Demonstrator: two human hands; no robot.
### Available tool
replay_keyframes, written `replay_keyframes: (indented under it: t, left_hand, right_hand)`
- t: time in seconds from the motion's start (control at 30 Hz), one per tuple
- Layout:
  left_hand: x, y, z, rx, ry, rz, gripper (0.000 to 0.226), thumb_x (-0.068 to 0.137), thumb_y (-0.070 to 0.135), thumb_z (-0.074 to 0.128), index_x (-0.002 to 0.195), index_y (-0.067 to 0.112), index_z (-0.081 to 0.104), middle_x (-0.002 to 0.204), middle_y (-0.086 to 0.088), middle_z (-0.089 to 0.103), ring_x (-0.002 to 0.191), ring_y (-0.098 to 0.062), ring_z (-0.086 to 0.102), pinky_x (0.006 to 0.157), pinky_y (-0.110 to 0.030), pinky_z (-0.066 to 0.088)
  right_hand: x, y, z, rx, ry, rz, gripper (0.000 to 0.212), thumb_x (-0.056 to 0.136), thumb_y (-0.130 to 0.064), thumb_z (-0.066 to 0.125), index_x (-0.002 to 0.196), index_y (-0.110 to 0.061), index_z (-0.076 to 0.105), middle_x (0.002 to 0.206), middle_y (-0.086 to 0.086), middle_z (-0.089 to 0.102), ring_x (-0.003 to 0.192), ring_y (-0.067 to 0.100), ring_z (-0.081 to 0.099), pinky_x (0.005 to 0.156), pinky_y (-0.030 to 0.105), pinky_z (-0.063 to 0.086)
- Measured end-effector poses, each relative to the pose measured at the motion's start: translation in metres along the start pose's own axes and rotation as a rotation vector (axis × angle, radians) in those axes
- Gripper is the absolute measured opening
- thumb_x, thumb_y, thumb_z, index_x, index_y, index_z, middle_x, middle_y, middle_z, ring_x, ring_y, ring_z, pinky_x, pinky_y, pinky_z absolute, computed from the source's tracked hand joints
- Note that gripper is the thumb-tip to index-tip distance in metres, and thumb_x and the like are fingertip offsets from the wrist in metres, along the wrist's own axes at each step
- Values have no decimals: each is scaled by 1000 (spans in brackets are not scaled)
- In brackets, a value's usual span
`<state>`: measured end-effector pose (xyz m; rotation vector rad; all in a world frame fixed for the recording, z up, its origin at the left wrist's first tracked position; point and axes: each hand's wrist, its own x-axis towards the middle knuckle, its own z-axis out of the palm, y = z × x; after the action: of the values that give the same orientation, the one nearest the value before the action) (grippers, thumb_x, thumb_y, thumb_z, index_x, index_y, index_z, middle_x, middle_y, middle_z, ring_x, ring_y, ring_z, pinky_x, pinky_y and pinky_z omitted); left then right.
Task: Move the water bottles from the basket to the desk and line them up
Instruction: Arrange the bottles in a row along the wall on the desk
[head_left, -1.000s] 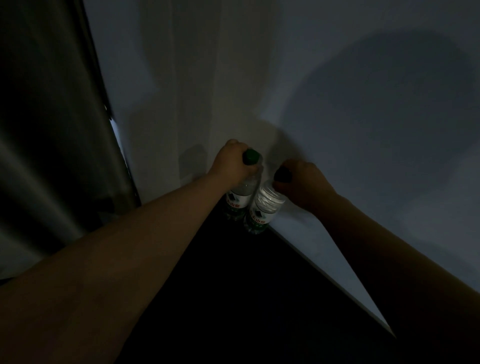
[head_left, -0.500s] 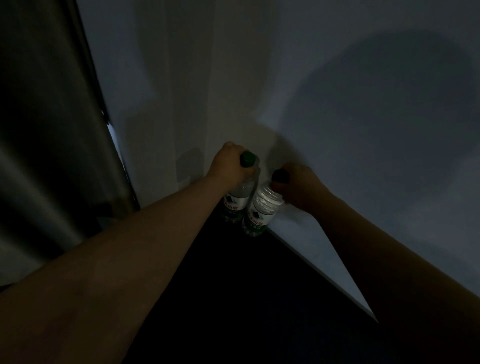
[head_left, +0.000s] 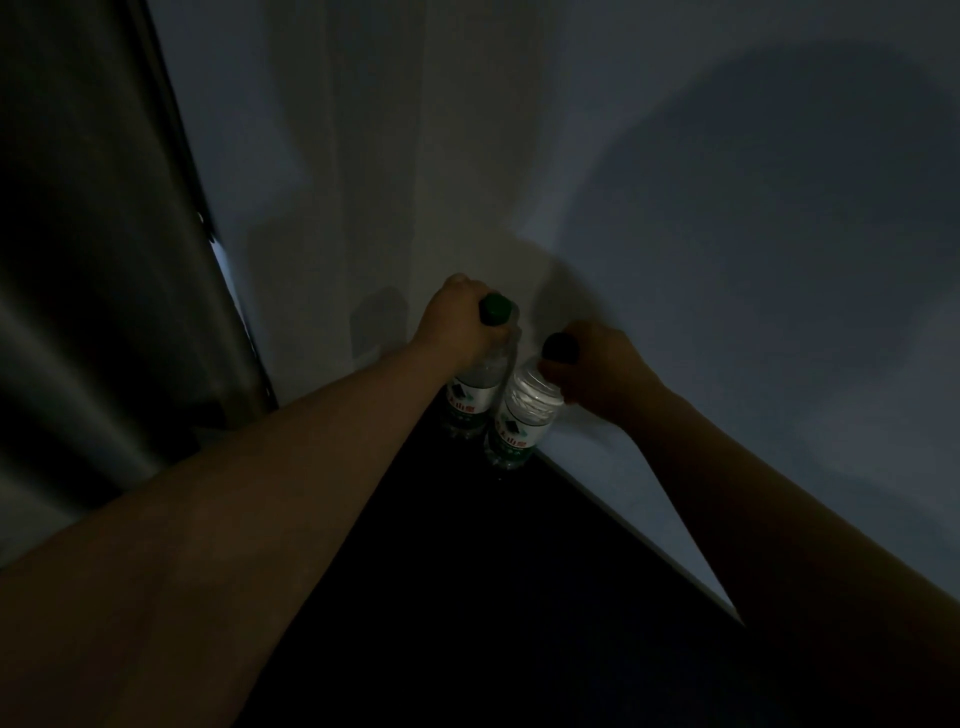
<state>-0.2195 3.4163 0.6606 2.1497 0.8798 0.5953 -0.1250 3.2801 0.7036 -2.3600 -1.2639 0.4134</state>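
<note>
Two water bottles stood upright and side by side at the far corner of the dark table (head_left: 493, 597), close against the pale wall (head_left: 675, 208). The left bottle (head_left: 472, 395) sat slightly farther back. The right bottle (head_left: 522, 421) was just beside it, and their sides looked to be touching or nearly so. Both were clear plastic with white and green labels. Their bases were lost in shadow, so contact with the table could not be confirmed.

The left hand (head_left: 457, 327) was curled around the neck of the left bottle, with the green cap (head_left: 496, 309) sticking out above the fingers. The right hand (head_left: 602, 369) was closed around the top of the right bottle, its thumb and fingers pinching just under the dark cap (head_left: 560, 347). Both bare forearms reached in from the near edge of the view.

A dark panel (head_left: 93, 260) rose along the left side, with a thin bright gap between it and the wall. Large soft shadows lay across the wall on the right. The light was very dim, and the table surface showed almost no detail.
</note>
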Motion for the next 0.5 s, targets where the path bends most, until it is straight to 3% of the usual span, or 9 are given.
replay_keyframes:
  t: [0.37,0.5]
  left_hand:
    - [-2,2,-1,26,-12,-6,46,81,19,73,121,2,58,123,-21,48,109,-31,52,82,-18,32]
    - [-5,4,-4,47,-15,-13,43,81,17,73,118,1,59,120,-22,49,108,-31,52,78,-17,31]
  right_hand:
    - [-1,-2,2,-28,0,-17,27,90,-13,62,107,8,58,103,27,64,89,39,63,78,43,49]
    - [-8,-1,-4,-25,-25,13,41,87,-24,68,117,0,54,106,20,64,84,31,62,74,38,49]
